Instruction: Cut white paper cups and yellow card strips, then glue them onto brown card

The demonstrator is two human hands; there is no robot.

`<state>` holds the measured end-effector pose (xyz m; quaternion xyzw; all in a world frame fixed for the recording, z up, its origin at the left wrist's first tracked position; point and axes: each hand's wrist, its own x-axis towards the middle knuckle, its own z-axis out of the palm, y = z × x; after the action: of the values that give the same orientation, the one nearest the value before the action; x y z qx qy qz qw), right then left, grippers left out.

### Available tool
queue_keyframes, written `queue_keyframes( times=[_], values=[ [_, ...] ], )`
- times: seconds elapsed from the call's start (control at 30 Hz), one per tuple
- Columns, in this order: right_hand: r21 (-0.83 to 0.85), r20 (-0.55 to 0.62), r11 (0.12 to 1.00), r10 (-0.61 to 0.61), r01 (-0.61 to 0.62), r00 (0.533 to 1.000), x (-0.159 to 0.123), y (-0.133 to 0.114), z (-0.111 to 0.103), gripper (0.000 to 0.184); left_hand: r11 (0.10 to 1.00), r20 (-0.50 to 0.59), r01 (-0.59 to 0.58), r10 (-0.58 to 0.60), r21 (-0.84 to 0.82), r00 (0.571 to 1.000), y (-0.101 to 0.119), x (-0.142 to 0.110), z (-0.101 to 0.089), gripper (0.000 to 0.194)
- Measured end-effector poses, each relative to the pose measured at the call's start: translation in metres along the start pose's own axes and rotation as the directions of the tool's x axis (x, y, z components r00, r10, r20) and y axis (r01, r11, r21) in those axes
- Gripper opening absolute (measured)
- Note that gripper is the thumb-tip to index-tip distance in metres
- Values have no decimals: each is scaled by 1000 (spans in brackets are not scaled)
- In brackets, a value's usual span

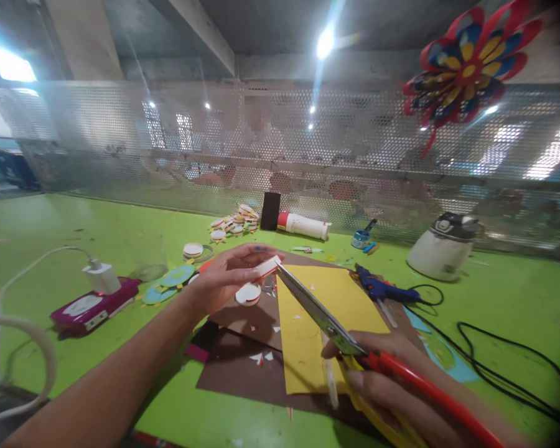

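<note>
While left hand [219, 280] pinches white piece [267, 267], right hand [401, 348] grips scissors [320, 309]

As the left hand is closed thumb against fingers, the white piece, small with a red edge, sits at its fingertips, raised above the green table [508, 298]. Right hand is wrapped around the handle end, red and yellow; scissors point away and leftward, blades look nearly together, tips at the right end of the white piece. Cannot tell if they are cutting into it.

Just below left fingers: round white piece [248, 294]. Between hands, under scissors: yellow sheet [354, 298] over brown sheet [238, 367], white scraps [269, 356] lying on the brown. Left of left hand: light-blue discs [177, 275], farther out a magenta box [93, 305] with white plug [103, 278]. Beyond left hand: heap of round pieces [238, 219], upright phone [271, 211], white bottle [308, 226] on its side. Beyond right hand: blue glue gun [385, 291], then black-topped white jug [441, 249] well apart.
</note>
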<state>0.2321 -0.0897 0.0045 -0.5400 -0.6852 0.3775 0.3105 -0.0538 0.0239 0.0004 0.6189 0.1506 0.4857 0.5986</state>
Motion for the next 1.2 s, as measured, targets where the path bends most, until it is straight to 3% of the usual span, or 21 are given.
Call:
queue_keyframes(
  times=[0.17, 0.5, 1.2],
  values=[
    [26, 57, 999, -26, 25, 998, 1, -4, -2, 36, 1000, -11, 3, -3, -27, 1000, -2, 1, 0, 43],
    [-50, 37, 988, -143, 144, 989, 2, -10, -2, 31, 998, -25, 32, -34, -54, 999, 0, 2, 3, 39],
    [-18, 39, 989, -143, 144, 989, 1, -14, 1, 29, 999, -23, 33, -34, -35, 999, -2, 1, 2, 40]
  ],
)
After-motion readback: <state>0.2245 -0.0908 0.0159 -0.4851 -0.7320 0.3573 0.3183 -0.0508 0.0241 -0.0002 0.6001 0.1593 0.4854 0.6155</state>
